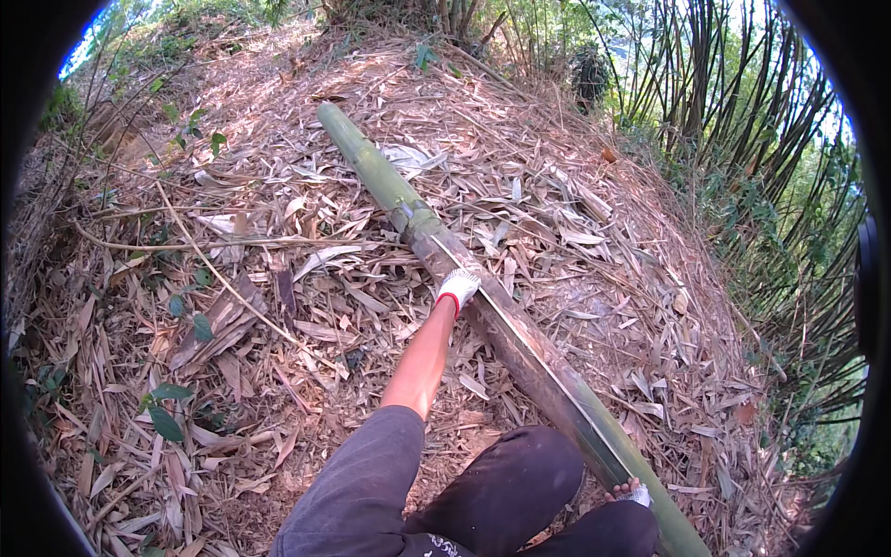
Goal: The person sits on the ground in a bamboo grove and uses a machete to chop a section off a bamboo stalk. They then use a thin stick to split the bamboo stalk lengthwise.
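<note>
A long green bamboo pole (543,357) lies slantwise on the ground, from the far middle to the near right, with brownish patches along its middle. Along its top runs a thin pale strip (564,394). My left hand (459,285), in a white glove with a red cuff, is closed over this strip midway along the pole. At the near end, beside my knee, my right hand (633,493) wears a white glove with bare fingertips. Its fingers are closed at the strip's lower end, against the pole's side. The right forearm is hidden behind my leg.
Dry bamboo leaves (594,232) cover the sloping ground. Thin bare branches (218,269) and a broken piece of brown sheath (223,325) lie to the left. Dense bamboo stems (710,84) stand at the right. Small green-leaved plants (167,413) grow at the left.
</note>
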`<state>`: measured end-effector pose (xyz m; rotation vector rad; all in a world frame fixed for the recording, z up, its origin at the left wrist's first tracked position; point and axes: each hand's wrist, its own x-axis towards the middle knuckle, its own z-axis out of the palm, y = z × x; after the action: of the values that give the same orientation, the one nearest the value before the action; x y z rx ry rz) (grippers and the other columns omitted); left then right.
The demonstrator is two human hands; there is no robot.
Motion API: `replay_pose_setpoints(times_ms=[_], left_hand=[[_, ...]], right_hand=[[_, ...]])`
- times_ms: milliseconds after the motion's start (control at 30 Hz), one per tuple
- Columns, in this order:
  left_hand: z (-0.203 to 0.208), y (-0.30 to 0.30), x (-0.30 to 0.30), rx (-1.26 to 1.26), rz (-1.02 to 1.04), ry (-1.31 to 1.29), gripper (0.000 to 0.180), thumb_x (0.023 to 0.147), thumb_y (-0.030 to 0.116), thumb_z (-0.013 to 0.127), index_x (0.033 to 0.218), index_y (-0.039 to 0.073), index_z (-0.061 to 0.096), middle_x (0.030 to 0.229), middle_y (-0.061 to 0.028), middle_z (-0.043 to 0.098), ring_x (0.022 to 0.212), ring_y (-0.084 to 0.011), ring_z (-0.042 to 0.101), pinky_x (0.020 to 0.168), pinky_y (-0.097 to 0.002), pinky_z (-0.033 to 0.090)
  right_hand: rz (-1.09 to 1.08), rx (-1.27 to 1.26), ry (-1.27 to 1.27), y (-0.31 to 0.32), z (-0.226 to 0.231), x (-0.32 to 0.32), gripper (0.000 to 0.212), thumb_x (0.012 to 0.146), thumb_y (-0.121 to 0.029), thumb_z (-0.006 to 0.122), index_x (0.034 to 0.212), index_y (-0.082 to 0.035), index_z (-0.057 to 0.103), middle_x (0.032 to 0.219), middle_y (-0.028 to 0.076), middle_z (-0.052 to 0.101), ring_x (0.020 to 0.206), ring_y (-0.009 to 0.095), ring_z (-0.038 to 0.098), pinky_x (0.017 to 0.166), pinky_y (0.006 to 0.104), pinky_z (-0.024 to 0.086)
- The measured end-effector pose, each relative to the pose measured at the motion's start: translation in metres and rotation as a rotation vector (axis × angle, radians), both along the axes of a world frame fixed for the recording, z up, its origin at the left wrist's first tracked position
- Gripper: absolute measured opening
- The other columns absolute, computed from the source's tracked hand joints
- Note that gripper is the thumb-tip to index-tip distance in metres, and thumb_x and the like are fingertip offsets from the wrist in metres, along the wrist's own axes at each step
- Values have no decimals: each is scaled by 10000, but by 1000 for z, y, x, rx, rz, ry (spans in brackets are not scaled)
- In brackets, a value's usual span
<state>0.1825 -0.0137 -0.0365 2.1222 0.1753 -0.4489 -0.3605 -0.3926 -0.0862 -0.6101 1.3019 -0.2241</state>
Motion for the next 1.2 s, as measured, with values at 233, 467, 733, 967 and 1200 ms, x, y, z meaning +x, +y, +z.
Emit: replay_pose_setpoints(times_ms=[233, 467, 733, 967, 1200], left_hand=[[-1, 0, 2, -29, -18, -6, 277, 822, 263, 585, 765, -6, 615, 592, -122, 592, 499, -229, 584, 468, -363, 475], [-2, 3, -1, -32, 12, 39, 276, 845, 284, 602, 824, 11, 635, 626, -101, 609, 519, -188, 589, 463, -329, 478], [-23, 26, 23, -252, -65, 130, 151, 877, 252, 594, 817, 114, 581, 657, -17, 509, 526, -153, 538, 453, -307, 443], [-18, 28, 28, -259, 32, 216, 185, 865, 262, 626, 728, 202, 517, 604, 43, 474, 536, -114, 505, 479, -291, 425], [-26, 32, 36, -274, 30, 236, 189, 873, 268, 628, 742, 188, 518, 598, 39, 471, 525, -113, 495, 483, -290, 423]], right_hand=[[67, -17, -87, 1, 0, -5, 221, 903, -360, 617, 938, -147, 571, 720, -11, 583, 668, 212, 589, 607, 509, 529], [24, -20, -91, 11, 8, 1, 211, 897, -353, 625, 920, -154, 560, 683, -23, 538, 649, 202, 571, 589, 477, 517], [7, -91, -144, 30, 27, 16, 148, 879, -242, 614, 822, -110, 581, 668, 31, 551, 634, 248, 594, 529, 456, 510], [-74, -52, -158, 35, 52, 23, 183, 933, -209, 575, 947, -26, 568, 694, 60, 572, 596, 239, 605, 493, 408, 540], [-99, -42, -180, 35, 51, 22, 157, 930, -197, 574, 920, -41, 561, 688, 57, 568, 586, 235, 601, 480, 414, 535]])
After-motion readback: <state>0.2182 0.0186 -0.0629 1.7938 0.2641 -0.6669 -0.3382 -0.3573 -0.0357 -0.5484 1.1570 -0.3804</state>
